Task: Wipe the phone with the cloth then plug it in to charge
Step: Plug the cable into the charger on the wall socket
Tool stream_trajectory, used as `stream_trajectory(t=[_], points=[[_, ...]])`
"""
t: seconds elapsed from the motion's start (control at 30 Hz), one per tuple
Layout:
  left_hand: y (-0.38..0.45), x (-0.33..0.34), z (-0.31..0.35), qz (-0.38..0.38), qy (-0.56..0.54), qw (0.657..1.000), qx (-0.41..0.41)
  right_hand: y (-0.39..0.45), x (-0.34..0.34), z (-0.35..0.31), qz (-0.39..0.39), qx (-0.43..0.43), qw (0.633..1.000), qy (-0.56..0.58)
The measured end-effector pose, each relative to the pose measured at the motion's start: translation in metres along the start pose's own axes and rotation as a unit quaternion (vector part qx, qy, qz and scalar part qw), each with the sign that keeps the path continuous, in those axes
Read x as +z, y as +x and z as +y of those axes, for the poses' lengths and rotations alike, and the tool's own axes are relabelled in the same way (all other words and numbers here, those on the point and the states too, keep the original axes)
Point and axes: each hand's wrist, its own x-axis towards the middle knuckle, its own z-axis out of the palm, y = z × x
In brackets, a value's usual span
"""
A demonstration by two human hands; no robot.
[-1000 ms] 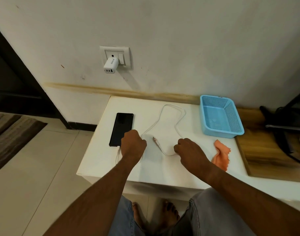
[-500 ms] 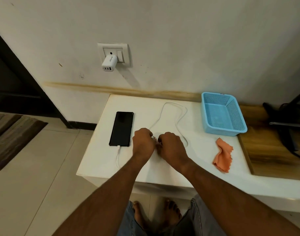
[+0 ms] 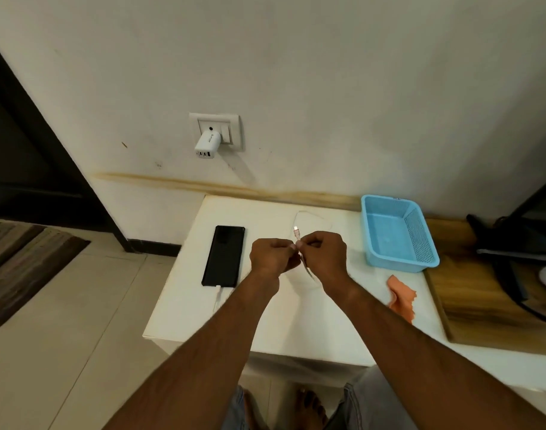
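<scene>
Head view shows you the black phone lying flat, screen up, on the left part of the white table; a white cable plug sits in its near end, the cord running off toward the table's near edge. Just right of the phone, your left hand and right hand meet above the table, both with fingers curled; between them they pinch the charging cable just below its free connector, which points up and away from you; the rest of the cord loops faintly toward the far edge and trails down under your right wrist. The orange cloth lies crumpled to the right, near the table's right edge, well apart from the phone. Beyond it stands a light blue plastic basket. On the far wall, a white multi-port charger is plugged into the wall socket, above and behind the phone.
</scene>
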Motion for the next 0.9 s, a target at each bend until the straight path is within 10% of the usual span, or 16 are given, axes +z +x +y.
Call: stream_trajectory(t=[0.9], points=[[0.028, -0.125, 0.123, 0.11, -0.067, 0.985, 0.113, 0.009, 0.121, -0.159, -0.075, 0.022, 0.979, 0.188]])
